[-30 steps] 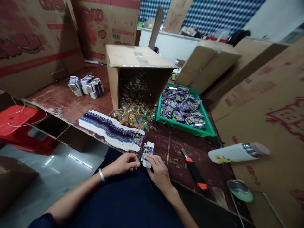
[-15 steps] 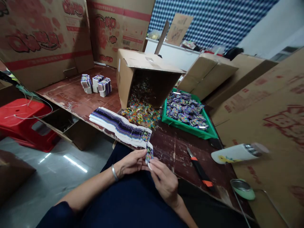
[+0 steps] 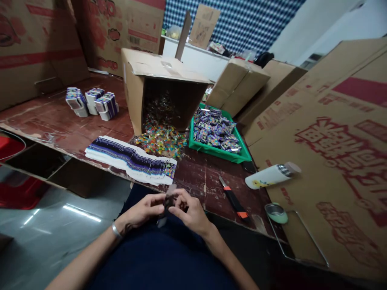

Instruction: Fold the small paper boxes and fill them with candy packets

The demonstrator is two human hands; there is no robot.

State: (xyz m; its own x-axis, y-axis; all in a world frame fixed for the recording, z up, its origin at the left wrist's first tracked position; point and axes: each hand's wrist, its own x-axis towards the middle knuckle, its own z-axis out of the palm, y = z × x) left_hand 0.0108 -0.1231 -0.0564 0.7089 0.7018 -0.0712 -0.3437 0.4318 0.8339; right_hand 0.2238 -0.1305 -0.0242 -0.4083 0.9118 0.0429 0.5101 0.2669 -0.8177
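At the table's near edge, both hands meet on a small printed pouch [image 3: 167, 200], blurred by motion, dark with pale ends. My left hand [image 3: 144, 210] grips its left side between thumb and fingers. The fingers of my right hand [image 3: 191, 210] are curled and pinch its right side. Just beyond lies a long fanned row of purple-and-white printed pouches [image 3: 130, 159], overlapping one another. Behind it, small colourful wrapped candies [image 3: 163, 139] spill from a cardboard box [image 3: 133, 92] lying on its side.
A green tray [image 3: 217, 152] holds many filled purple packets. Banded stacks of printed pouches [image 3: 105, 105] stand at the left. To the right are an orange-and-black utility knife [image 3: 232, 201], a white bottle [image 3: 267, 176] and a small green bowl [image 3: 276, 213]. Large cartons [image 3: 332, 133] border the table.
The pouch has moved slightly left and toward my body, turning in my fingers. My right hand has come up and curled round its side. The camera view has swung right.
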